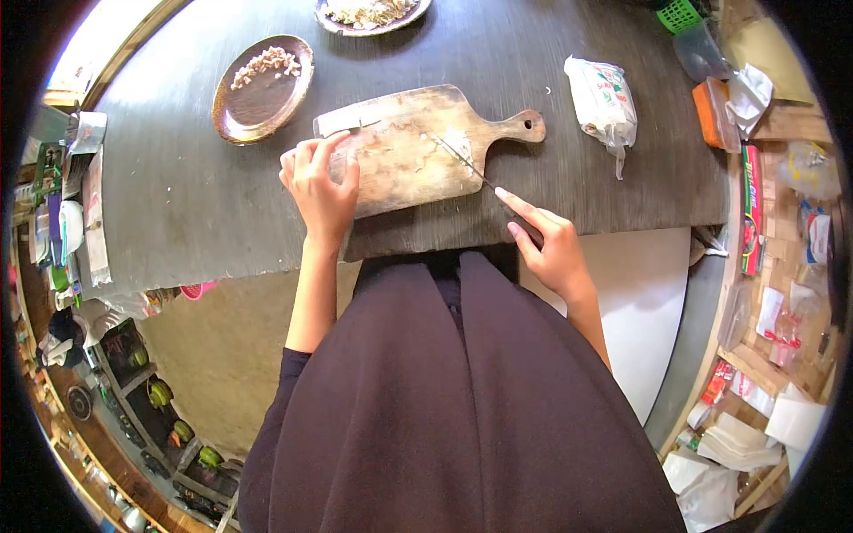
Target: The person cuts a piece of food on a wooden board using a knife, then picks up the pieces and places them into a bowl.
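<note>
A worn wooden cutting board (409,164) with a handle on its right side lies on the dark table in front of me. My left hand (322,182) is at the board's left end, thumb and fingers apart, the index fingertip close to a pale strip (360,123) near the upper left edge. In my right hand (553,242) is a knife (466,164), its blade slanting over the right part of the board. Small white chopped bits (458,142) lie by the blade, partly covered by it.
Beyond the board, a brown plate (253,120) holds small light-brown pieces. A second plate (360,31) bears a pale shredded heap. On the right are a white plastic packet (604,107) and an orange-and-clear container (715,115). Shelves line both sides.
</note>
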A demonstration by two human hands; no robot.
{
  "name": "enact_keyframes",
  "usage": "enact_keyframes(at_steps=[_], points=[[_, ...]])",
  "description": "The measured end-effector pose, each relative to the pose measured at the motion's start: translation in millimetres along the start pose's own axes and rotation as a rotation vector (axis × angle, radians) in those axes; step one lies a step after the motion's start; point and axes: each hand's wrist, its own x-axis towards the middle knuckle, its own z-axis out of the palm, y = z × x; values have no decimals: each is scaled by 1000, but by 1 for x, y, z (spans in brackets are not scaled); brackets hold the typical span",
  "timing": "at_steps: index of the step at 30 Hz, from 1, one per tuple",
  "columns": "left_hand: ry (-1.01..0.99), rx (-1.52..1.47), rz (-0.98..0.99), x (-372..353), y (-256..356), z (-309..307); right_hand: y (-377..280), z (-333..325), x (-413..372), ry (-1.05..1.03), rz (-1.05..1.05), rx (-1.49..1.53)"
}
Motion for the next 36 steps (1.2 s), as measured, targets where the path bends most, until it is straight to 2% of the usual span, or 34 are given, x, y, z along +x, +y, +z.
enact_keyframes(at_steps=[2, 3, 9, 12, 14, 16, 20, 27, 33, 36], points=[[21, 74, -6, 7, -2, -1, -9, -7, 1, -48, 10, -1], [-53, 95, -74, 9, -5, -1, -14, -9, 0, -96, 26, -2], [-110, 231, -7, 29, -27, 6, -12, 10, -7, -93, -81, -3], [-126, 266, 27, 37, -35, 6, -21, 9, -7, -146, 13, -19], [-176, 234, 22, 41, -38, 5, -20, 12, -10, -61, -35, 12], [-108, 230, 58, 43, -36, 4, -16, 14, -12, -57, -50, 3], [-152, 214, 59, 47, -35, -2, -13, 20, -12, -32, -88, 4], [-103, 129, 75, 45, -38, 2, -28, 30, -1, -101, -58, -10], [-80, 88, 92, 39, -40, 4, -34, 54, 8, -8, -87, -80], [-76, 54, 76, 36, -43, 5, -43, 69, 9, 89, -19, -135]])
